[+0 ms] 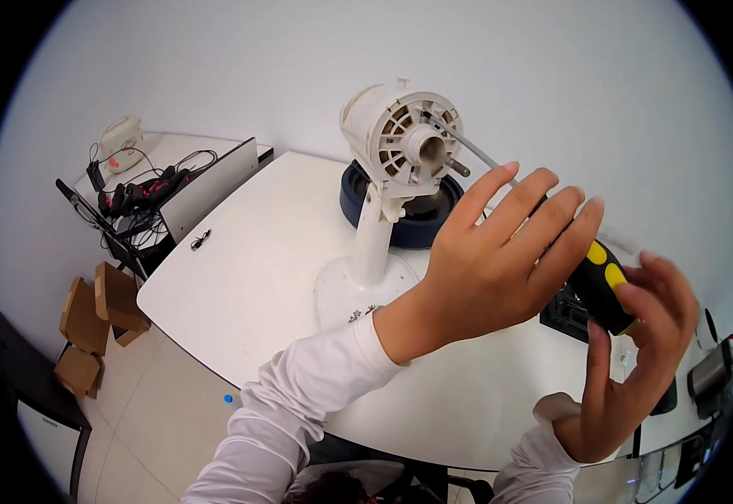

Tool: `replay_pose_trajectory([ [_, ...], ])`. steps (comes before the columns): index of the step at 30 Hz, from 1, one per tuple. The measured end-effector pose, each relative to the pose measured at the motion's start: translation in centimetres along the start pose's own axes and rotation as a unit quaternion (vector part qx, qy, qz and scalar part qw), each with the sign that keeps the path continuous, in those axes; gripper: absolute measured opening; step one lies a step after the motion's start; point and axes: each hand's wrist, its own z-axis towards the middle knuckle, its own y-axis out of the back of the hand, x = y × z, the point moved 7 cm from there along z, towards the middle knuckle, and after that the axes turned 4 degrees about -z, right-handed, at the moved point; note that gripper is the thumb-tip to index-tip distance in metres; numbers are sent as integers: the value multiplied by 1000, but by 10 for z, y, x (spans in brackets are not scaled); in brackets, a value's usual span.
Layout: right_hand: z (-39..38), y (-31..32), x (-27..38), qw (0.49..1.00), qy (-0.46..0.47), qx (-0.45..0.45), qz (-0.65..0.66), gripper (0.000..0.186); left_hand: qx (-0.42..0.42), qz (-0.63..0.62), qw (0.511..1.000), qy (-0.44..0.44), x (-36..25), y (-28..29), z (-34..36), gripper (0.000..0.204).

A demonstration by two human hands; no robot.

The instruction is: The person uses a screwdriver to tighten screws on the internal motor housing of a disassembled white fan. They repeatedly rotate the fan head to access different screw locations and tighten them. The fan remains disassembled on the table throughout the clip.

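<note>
A white fan motor housing sits on its stand, with its round slotted front toward me and a threaded collar and metal shaft poking out. The stand's wide base rests on the table. A long screwdriver with a black and yellow handle slants from the lower right, and its tip reaches the slots in the upper right of the housing. My left hand is closed around the screwdriver where blade meets handle, hiding that part. At the handle's butt end, my right hand grips with thumb and fingers.
Behind the stand is a dark blue ring-shaped thing on the white table. A black tray lies beyond my hands, partly hidden. At left are a side table with tangled cables and some cardboard boxes on the floor.
</note>
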Motion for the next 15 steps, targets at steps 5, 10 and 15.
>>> replay_pose_trajectory([
  [5,-1,3,-5,997,-62,-48,7,39,-43,-24,999,-1,-3,3,2,28],
  [10,-13,-5,-28,975,-181,-105,79,47,-83,-109,990,-29,-18,9,1,22],
  [15,-3,-1,-22,985,-84,-130,71,48,-52,-85,994,-33,-17,7,1,24],
])
